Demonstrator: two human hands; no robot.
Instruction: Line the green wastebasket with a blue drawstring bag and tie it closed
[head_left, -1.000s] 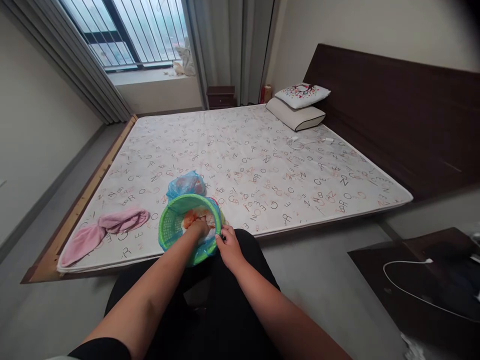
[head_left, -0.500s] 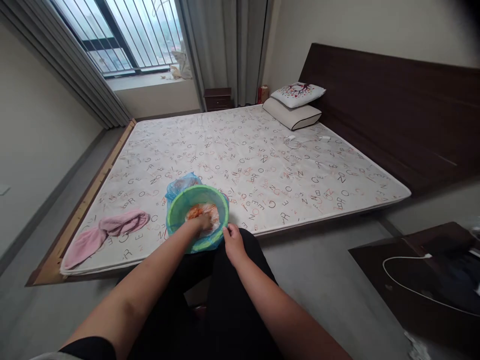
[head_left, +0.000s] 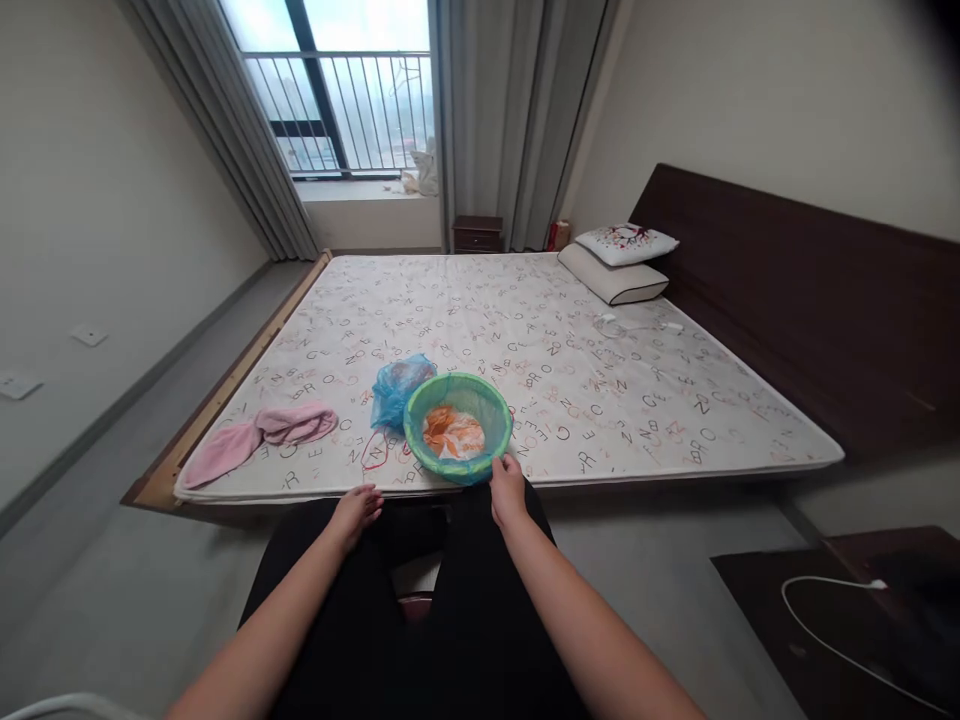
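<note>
"Reference dial?"

"Centre: the green basket, at the near edge of the mattress, in front of my thighs. Twelve points away from me. I cannot tell if mattress or leg bears it."

"Right hand?"

"My right hand is clamped on the basket's rim at 4 o'clock, fingers curled against it."

"And the left?"

"My left hand lies at 8 o'clock, low over my thigh and apart from the basket. Fingers loosely curled and close together, gripping nothing. Contact with the leg: cannot tell."

"Basket contents?"

"Thin blue plastic lines it over the rim. At the bottom, a soft-looking orange and white heap, the deeper orange toward 10. Material: cannot tell."

"Surroundings?"

"At 10, just beside the basket, a crumpled blue bag. At 8, a thin red loop lying on the mattress. Farther out at 9, a pink cloth. Between 1 and 2, well apart, a printed pillow lies on a cream pillow."
</note>
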